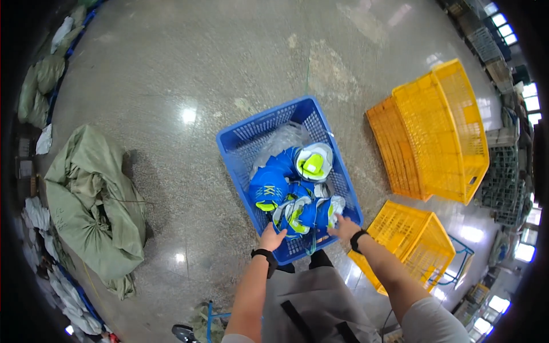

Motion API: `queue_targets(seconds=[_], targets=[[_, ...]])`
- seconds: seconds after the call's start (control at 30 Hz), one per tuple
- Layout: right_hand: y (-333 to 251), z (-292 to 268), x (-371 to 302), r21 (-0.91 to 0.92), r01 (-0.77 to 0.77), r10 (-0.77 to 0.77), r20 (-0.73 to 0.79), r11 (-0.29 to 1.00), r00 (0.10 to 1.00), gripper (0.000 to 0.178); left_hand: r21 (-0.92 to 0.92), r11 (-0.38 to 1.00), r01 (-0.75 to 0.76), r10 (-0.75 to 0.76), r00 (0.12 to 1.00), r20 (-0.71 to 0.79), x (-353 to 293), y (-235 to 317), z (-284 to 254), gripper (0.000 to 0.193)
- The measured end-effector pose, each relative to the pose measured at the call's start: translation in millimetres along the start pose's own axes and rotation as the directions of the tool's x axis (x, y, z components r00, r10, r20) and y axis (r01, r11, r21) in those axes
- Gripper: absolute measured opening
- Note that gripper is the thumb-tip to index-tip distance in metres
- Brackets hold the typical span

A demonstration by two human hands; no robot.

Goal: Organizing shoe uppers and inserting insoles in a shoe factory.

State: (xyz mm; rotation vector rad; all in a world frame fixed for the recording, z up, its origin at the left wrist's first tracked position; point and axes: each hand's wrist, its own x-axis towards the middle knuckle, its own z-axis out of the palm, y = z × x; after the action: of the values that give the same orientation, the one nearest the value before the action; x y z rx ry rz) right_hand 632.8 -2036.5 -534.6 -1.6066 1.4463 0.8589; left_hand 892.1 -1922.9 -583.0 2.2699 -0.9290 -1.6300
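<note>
A blue plastic crate (pixel 246 137) stands on the floor in front of me, holding several blue, white and lime-green shoe uppers (pixel 286 191) and a clear plastic sheet (pixel 280 143). My left hand (pixel 272 236), with a black wristband, rests at the crate's near rim, fingers spread against the near uppers. My right hand (pixel 344 227), also with a black band, reaches over the near right corner and touches a blue and white upper (pixel 329 208). Neither hand visibly grips anything.
Stacked yellow crates (pixel 440 131) stand to the right, another yellow crate (pixel 412 243) near my right arm. A big green sack (pixel 94 200) lies on the polished floor at left. White bundles (pixel 40 217) and sacks line the left edge. Racks fill the right edge.
</note>
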Motion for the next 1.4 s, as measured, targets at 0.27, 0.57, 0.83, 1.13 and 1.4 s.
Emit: queue_targets(seconds=[0.27, 0.57, 0.83, 1.13, 1.4], targets=[[0, 23, 120, 0.581, -0.085, 0.083, 0.031, 0.81, 0.996, 0.11, 0.021, 0.996, 0.09, -0.087, 0.989, -0.117, 59, -37, 51, 0.099], [22, 95, 129, 0.857, 0.244, 0.043, -0.295, 0.454, 0.955, 0.083, -0.372, 0.904, -0.212, 0.212, 0.976, -0.042, 34, -31, 123, 0.044], [28, 72, 80, 0.913, 0.293, -0.193, -0.244, 0.285, 0.95, 0.093, -0.718, 0.567, 0.403, -0.252, 0.915, 0.314, 28, -14, 101, 0.031], [16, -1, -27, 0.983, 0.174, -0.275, -0.15, 0.064, 0.95, 0.084, -0.72, 0.636, 0.28, 0.171, 0.858, 0.484, -37, 3, 41, 0.067], [-1, -3, -101, 0.983, 0.173, -0.343, -0.14, 0.068, 0.929, 0.082, -0.74, 0.161, 0.654, 0.398, 0.643, 0.655, -96, -8, 29, 0.095]])
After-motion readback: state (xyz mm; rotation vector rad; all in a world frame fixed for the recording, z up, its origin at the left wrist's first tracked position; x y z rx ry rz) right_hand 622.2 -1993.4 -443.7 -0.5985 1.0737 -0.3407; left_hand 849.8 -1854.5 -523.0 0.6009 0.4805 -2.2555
